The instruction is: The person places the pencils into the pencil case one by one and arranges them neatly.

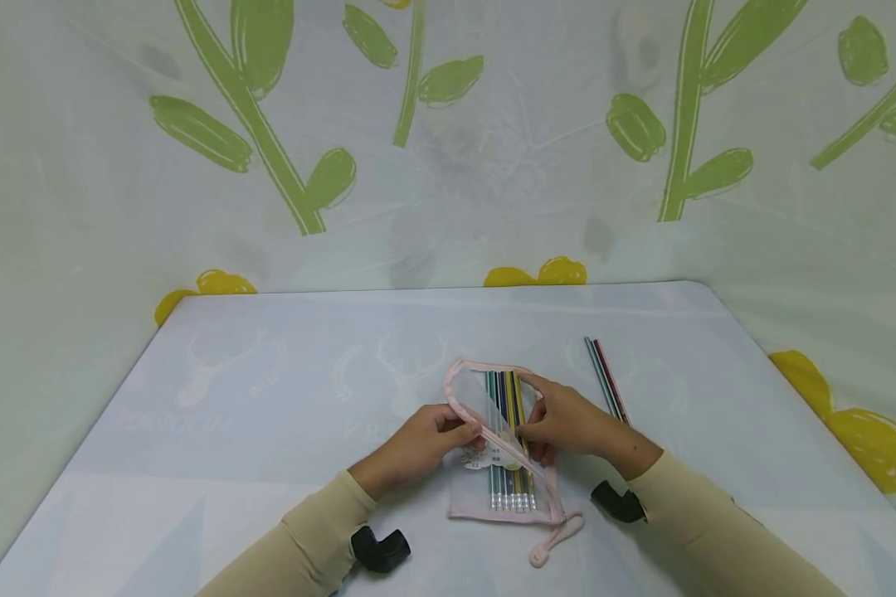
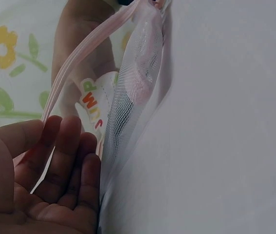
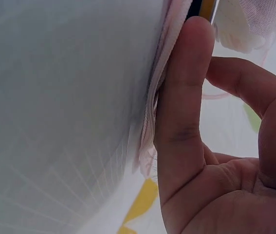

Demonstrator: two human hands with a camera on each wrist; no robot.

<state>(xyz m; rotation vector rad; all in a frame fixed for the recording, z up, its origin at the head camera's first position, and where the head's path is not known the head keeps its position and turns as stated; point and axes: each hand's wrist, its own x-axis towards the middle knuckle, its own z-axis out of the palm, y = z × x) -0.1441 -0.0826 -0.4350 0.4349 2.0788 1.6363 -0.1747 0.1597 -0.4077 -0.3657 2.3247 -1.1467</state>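
A mesh pouch (image 1: 469, 497) with pink zipper edging lies on the table, its top side slanting open. Several striped pencils (image 1: 502, 390) in green, dark blue and yellow lie side by side in it, their silver ends toward me. My left hand (image 1: 436, 444) pinches the pink zipper edge (image 2: 86, 46) between thumb and fingertips, lifting it off the pencils. My right hand (image 1: 567, 419) is at the pouch's right side, its index finger (image 3: 184, 87) straight along the pencils, fingertip by their far ends. Its thumb touches near the outermost yellow pencil. A printed label (image 2: 93, 102) shows on the pouch.
Two more pencils (image 1: 605, 377), one green and one red, lie on the table (image 1: 269, 373) beyond my right wrist. A pink wrist strap (image 1: 556, 539) hangs from the pouch's near right corner. Black curved pieces (image 1: 381, 550) sit at both wrists. A leaf-printed curtain (image 1: 493, 191) stands behind.
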